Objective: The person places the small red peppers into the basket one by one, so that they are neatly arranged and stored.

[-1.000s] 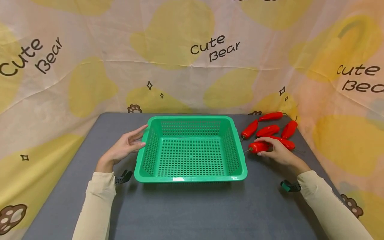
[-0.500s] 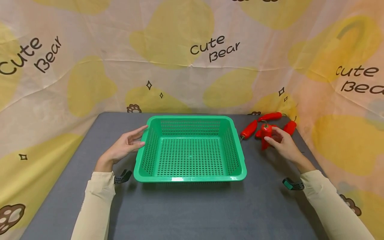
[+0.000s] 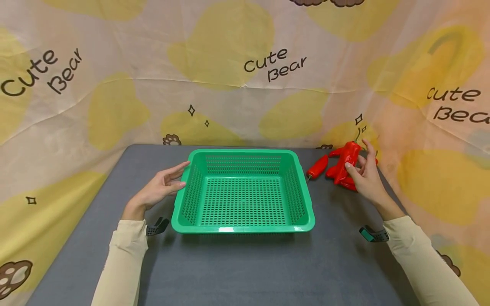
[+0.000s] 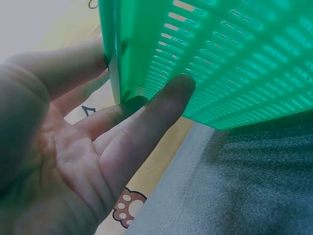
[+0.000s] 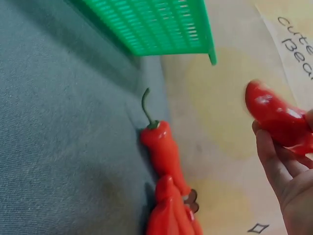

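Observation:
My left hand touches the left side of the green plastic basket. In the left wrist view its fingers lie fairly straight against the slotted outer wall, and no finger is curled round it. My right hand pinches a glossy red pepper between thumb and fingers, right of the basket. That pepper is upright, green stem on top; the right wrist view shows its rounded end clear of the table. Other red peppers lie below and behind it, partly hidden by it and the hand.
One red pepper lies alone beside the basket's right wall, its stem toward me. A grey cloth-covered table stretches in front of the basket. Printed fabric hangs behind and along both sides.
My right hand has lifted a pepper from the front of the group and turned it until its stem points up, moving slightly away from me. My left hand and the basket have stayed put.

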Motion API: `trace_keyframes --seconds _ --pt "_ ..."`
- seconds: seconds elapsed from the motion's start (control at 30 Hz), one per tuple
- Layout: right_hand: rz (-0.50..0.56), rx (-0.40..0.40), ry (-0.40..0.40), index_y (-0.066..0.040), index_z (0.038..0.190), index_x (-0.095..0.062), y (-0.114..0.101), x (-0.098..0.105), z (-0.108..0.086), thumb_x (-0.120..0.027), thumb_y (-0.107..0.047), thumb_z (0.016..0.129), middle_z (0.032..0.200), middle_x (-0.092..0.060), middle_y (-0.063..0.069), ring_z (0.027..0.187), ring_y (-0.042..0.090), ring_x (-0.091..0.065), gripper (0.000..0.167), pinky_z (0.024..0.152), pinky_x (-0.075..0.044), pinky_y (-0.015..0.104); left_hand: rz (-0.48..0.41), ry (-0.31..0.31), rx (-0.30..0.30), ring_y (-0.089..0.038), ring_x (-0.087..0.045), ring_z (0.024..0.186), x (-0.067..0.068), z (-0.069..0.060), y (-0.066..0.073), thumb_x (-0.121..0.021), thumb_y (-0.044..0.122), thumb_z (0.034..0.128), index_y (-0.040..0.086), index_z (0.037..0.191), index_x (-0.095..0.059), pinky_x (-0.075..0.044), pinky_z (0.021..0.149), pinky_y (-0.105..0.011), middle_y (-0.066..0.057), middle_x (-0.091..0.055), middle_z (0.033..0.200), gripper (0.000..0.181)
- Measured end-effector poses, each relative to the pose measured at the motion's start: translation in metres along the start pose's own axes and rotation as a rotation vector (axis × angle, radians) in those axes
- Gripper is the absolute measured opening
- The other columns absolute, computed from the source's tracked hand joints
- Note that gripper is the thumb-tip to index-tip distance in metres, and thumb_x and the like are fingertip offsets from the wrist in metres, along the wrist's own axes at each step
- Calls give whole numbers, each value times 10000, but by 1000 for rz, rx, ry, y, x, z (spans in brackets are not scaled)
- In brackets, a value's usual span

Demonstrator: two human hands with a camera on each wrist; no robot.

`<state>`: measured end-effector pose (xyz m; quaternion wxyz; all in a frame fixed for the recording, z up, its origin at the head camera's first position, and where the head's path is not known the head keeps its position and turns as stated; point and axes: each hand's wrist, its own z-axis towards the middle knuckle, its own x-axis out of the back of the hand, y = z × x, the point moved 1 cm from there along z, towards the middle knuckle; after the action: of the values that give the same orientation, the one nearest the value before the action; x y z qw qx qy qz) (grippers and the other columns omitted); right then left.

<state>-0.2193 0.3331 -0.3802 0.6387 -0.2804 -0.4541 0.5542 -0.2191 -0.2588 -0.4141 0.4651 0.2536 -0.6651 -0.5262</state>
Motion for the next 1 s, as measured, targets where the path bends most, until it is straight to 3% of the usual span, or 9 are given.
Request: trace_keyframes --seconds 0.17,0.27,0.37,0.53,0.8,1.0 --pt "-176 80 34 -18 1555 -293 -7 -7 3 -482 121 985 1164 -523 -54 846 -16 -593 617 612 -516 92 -14 -3 1 -449 -355 1461 0 0 0 -576 186 1042 177 1630 -237 -578 941 -404 -188 -256 1667 679" --pt "-141 92 19 7 1536 -334 -13 -11 5 -504 135 972 1164 -565 -45 900 -25 -627 603 687 -532 83 -5 -1 0 -456 -363 1453 0 0 -1 -571 188 1045 163 1631 -225 -579 942 -406 -191 -238 1673 681" --pt "-114 82 -4 -17 1544 -325 -20 -15 8 -527 124 967 1243 -582 -66 1000 -32 -654 627 782 -548 96 16 2 5 -461 -352 1461 1 1 -2 -567 198 1047 149 1633 -211 -556 978 -495 -187 -211 1680 687" --pt "-73 59 -58 -49 1549 -305 -34 -27 17 -546 98 970 1231 -586 -44 994 -1 -654 644 766 -570 133 34 7 19 -462 -284 1500 3 0 -3 -562 214 1050 142 1632 -206 -492 1023 -608 -166 -187 1690 686" --pt "13 27 -155 -55 1560 -268 -47 -52 29 -548 92 977 1322 -541 -54 1106 -12 -639 664 847 -557 133 31 -5 29 -449 -218 1530 2 -1 -5 -542 232 1060 166 1640 -174 -504 1014 -600 -136 -126 1709 690" --pt "48 3 -211 -53 1557 -253 -52 -75 39 -551 100 973 1407 -489 147 1119 1 -625 673 852 -562 150 -17 -30 45 -413 -208 1542 1 2 -6 -524 252 1068 221 1646 -136 -525 1002 -565 -95 -109 1715 697"
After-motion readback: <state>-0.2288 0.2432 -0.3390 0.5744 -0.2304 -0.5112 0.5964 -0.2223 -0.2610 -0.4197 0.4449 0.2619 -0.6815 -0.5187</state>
